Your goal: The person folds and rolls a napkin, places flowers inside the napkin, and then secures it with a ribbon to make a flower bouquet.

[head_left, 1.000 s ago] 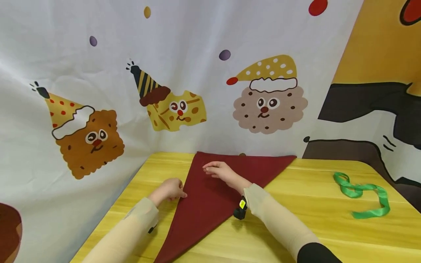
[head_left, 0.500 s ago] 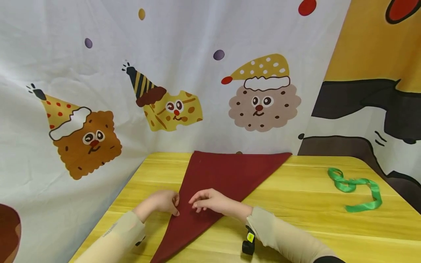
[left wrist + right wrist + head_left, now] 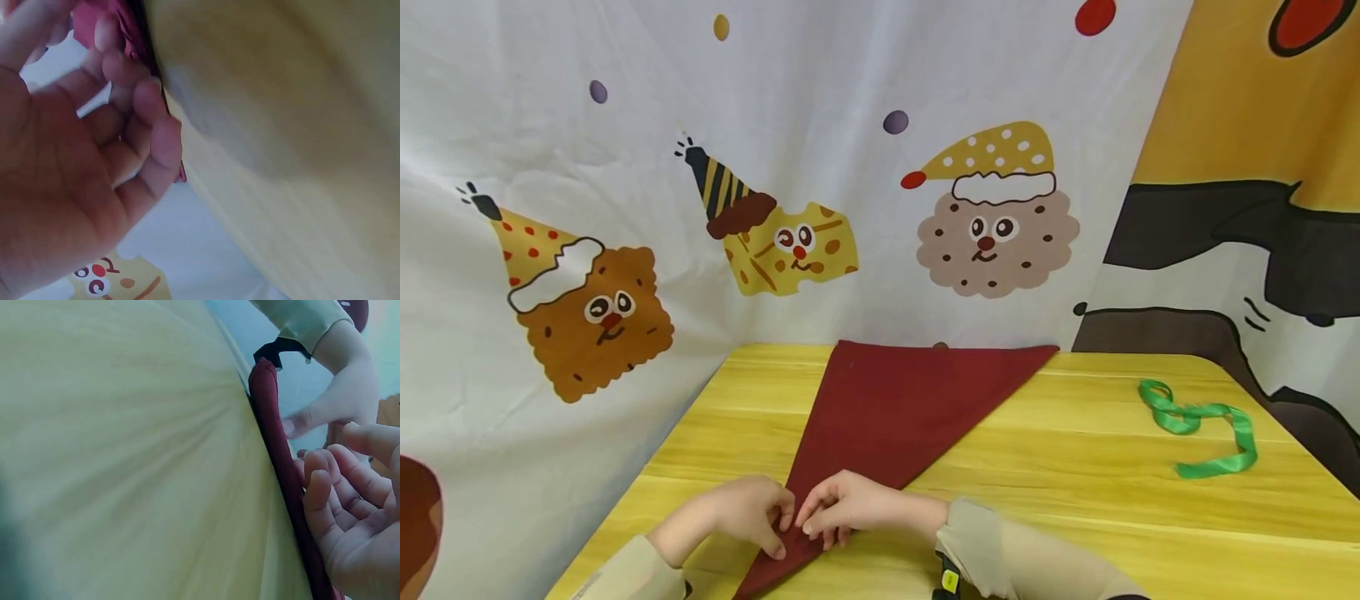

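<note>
A dark red cloth [image 3: 880, 408], its outline a triangle, lies flat on the table with its narrow corner towards me. My left hand [image 3: 741, 512] is at the cloth's left edge near that corner, thumb against the fabric and fingers loosely bent. Just right of it, my right hand [image 3: 857, 504] rests over the cloth with relaxed, bent fingers. The fingertips of both hands are close together. In the right wrist view, the fingers of my right hand [image 3: 356, 519] touch the cloth [image 3: 275, 437]; neither hand visibly pinches it.
A loosely curled green ribbon [image 3: 1221, 467] lies on the right of the yellow wood-grain table [image 3: 1037, 467]. Behind the table hangs a white backdrop [image 3: 850, 83] with cartoon figures, close to its back and left edges.
Both hands have slid along the cloth towards me, to its near corner, and drawn closer together. The cloth and ribbon keep their places on the table; the view has shifted slightly.
</note>
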Motion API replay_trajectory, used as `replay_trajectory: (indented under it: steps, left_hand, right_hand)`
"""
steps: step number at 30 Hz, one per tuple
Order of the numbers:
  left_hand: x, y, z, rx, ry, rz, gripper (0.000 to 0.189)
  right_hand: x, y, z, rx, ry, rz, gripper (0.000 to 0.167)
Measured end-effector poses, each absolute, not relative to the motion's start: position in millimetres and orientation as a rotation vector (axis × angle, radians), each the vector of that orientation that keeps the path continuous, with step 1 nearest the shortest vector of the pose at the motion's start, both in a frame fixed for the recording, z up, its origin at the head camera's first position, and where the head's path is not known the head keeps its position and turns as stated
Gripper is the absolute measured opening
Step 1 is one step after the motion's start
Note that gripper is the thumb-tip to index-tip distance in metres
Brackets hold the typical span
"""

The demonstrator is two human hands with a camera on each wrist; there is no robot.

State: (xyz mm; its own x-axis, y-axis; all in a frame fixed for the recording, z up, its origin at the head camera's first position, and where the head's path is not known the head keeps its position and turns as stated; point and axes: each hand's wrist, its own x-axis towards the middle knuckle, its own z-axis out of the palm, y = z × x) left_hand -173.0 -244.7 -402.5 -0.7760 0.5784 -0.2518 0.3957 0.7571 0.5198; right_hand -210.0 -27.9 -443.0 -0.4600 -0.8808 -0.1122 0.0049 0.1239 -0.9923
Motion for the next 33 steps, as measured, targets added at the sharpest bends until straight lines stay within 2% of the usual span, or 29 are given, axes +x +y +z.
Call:
replay_trajectory:
  steps: [5,14,20,25,33]
  left_hand:
    - [-162.4,-249.2,-403.7,0.897,2.516,0.620,0.025]
    - [-150.3,-253.4,-410.4,0.877,2.569,0.588,0.029]
    - [-153.5,-268.9,-415.0,0.972,2.406,0.783,0.026]
    - [-158.6,-279.7,-415.1,0.966,2.154,0.997,0.020]
    - [-163.9,-286.3,-417.6,0.925,2.009,1.111,0.025]
  right_hand:
    - [-203.7,-36.0,-441.4,-0.938,1.645,-1.373,0.015]
    - [-195.2,-37.1,-448.6,-0.916,1.695,-1.322,0.010]
    - [-195.2,-38.2,-452.6,-0.916,1.723,-1.304,0.006]
    - [-192.8,-38.4,-452.4,-0.991,1.772,-1.259,0.008]
    - [-186.0,-38.6,-453.5,-1.229,1.988,-1.109,0.012]
